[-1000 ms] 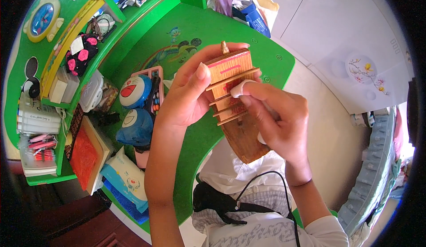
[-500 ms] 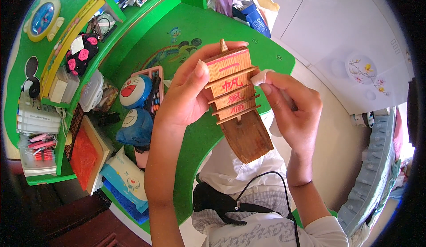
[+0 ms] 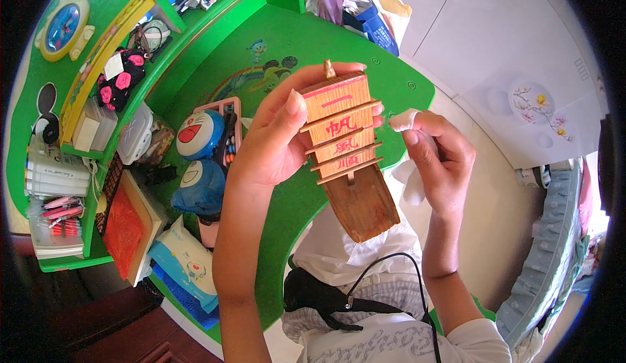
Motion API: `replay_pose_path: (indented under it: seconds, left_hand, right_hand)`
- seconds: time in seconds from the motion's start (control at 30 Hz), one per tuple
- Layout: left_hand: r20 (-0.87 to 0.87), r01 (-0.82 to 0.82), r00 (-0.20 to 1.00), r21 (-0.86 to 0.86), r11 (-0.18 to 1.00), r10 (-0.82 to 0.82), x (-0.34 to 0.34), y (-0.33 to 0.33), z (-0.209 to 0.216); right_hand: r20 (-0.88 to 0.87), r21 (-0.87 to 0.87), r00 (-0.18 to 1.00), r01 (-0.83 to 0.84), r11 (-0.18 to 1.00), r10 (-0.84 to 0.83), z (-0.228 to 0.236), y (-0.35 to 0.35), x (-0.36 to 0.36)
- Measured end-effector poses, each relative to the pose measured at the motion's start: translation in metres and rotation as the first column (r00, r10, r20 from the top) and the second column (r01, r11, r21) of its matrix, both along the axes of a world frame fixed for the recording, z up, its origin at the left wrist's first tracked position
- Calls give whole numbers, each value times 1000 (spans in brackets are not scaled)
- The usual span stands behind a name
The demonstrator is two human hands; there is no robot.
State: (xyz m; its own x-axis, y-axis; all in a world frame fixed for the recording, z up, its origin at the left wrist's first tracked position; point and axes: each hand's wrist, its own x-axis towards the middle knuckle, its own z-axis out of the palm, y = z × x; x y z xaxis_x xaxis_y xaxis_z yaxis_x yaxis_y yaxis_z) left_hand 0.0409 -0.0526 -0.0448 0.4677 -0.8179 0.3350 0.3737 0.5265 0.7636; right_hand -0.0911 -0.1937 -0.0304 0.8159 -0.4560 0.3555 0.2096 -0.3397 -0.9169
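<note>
- At the far left, a round blue clock in a yellow frame (image 3: 63,29), set on the green back of the counter (image 3: 274,79).
- To its right, black cloth with pink roses (image 3: 120,79), lying in a yellow-edged shelf; below, a clear box of red and pink pens (image 3: 62,216).
- Leaning at the counter's left side, a red-covered book (image 3: 124,232); just beside it, a pale blue and white soft pack (image 3: 186,262), above a blue cloth (image 3: 189,301).
- Farther right, two blue-and-white cartoon-faced things (image 3: 199,135), one just below the other, near a pink tray (image 3: 231,105).
- Left grip (image 3: 267,144): closed around the upper part of the wooden model boat, thumb at the left edge, fingers wrapped behind.
- Near the middle, wooden model boat (image 3: 344,161), held up over the counter's edge and the person's lap, tilted, with slatted sail panels and red characters facing up, brown hull toward the body.
- Right grip (image 3: 443,161): thumb and forefinger pinched together on a white tissue (image 3: 403,121), near the boat's right edge but apart from it.
- At the far right, a pale cabinet door with a flower picture (image 3: 541,112), above a grey-blue bin (image 3: 541,232).
</note>
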Motion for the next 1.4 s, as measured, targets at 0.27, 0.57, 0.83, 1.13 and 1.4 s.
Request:
replay_pose_path:
  seconds: [0.27, 0.57, 0.83, 1.13, 1.4]
  left_hand:
    - [-4, -1, 1000, 23, 1000, 1, -1, -1, 2]
    - [-3, 2, 1000, 16, 1000, -2, 0, -1, 1]
    - [-43, -26, 999, -6, 1000, 26, 5, -3, 1]
    - [-38, 57, 998, 55, 997, -55, 12, -3, 8]
    - [-12, 124, 992, 57, 991, -123, 14, -4, 8]
  right_hand:
    - [134, -82, 990, -43, 996, 54, -2, -4, 1]
    - [185, -175, 973, -103, 979, 136, -16, -12, 1]
    - [321, -494, 930, 5, 869, 178, -13, -15, 13]
    - [372, -512, 909, 33, 858, 187, -21, -18, 21]
    - [380, -549, 898, 26, 836, 221, -21, -19, 25]
